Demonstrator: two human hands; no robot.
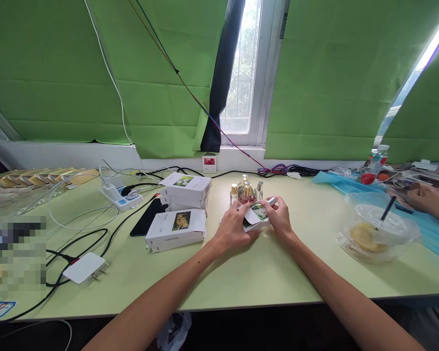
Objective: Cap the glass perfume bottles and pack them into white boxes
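Note:
My left hand is closed around a small white box with a white-flower picture, holding it low over the table. In my right hand is a small bottle with a silver cap, pinched at the box's far side; its body is mostly hidden. Just behind the box stands a group of small glass bottles with gold and silver caps. To the left of my hands, white boxes are stacked, and another white box with a yellow-flower picture lies in front of them.
A dark phone lies beside the boxes. Farther left are a power strip, cables and a white charger. On the right stands a bagged plastic cup with a straw; beyond, another person's hand is above a blue sheet.

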